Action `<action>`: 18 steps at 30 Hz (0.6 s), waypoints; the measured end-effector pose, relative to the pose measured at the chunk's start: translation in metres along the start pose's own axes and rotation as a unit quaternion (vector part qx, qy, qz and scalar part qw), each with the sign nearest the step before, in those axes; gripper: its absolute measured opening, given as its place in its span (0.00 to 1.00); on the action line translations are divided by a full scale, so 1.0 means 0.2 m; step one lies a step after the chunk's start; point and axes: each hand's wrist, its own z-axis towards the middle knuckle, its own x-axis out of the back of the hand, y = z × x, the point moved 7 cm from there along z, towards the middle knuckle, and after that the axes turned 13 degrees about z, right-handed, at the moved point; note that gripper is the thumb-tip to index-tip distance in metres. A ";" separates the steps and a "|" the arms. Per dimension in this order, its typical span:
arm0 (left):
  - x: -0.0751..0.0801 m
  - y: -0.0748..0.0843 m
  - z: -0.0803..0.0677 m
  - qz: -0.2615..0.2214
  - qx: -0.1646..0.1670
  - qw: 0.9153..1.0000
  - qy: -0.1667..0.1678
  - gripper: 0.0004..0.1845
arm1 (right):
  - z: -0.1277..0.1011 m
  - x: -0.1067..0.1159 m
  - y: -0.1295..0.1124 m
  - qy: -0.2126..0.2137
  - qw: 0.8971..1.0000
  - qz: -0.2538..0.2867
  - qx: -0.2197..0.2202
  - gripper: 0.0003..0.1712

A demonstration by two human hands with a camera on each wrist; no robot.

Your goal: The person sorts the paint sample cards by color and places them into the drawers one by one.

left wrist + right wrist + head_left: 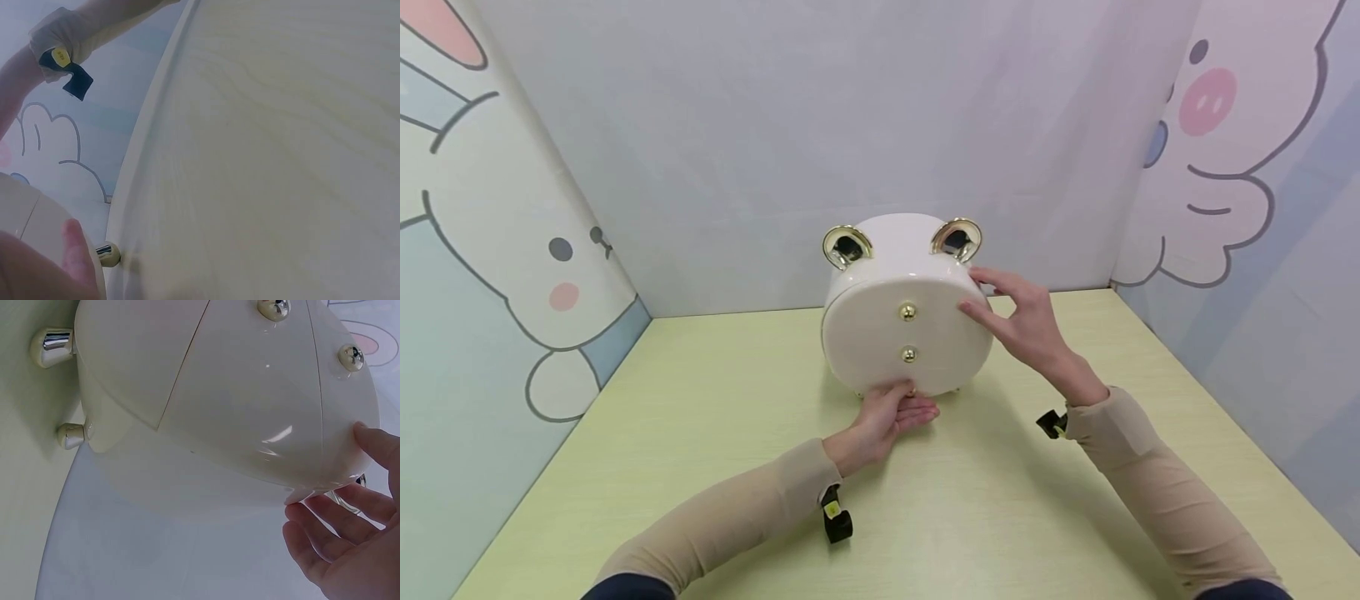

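Note:
A glossy white jewelry box (865,333) with gold ears stands on the table, its rounded front facing me. Gold knobs run down the front, and seams divide it into drawers in the right wrist view. My left hand (880,421) is low at the front, pinching the bottom knob (912,392) between thumb and fingers; its other fingers extend beneath it. In the left wrist view that knob is hidden. My right hand (1026,325) holds the box's upper right edge, thumb on the front and fingers (334,519) round the side, near the right ear (958,237).
The light yellow-green table (715,417) extends around the box. A pale wall (775,167) stands behind it, with cartoon animal panels to the left and right. Short gold feet (55,347) lift the box off the table. Each wrist wears a black camera mount (837,517).

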 end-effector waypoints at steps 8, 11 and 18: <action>0.01 -0.01 -0.02 0.018 0.004 1.000 -0.022 0.20 | -0.01 -0.01 0.00 -0.004 1.000 0.000 -0.006 0.28; 0.01 -0.01 -0.06 0.065 0.021 0.996 -0.058 0.19 | -0.01 0.00 0.00 -0.015 1.000 -0.010 -0.011 0.28; 0.05 0.36 -0.27 0.349 -0.145 0.911 -0.168 0.19 | -0.01 0.05 -0.08 -0.028 0.998 -0.050 0.039 0.30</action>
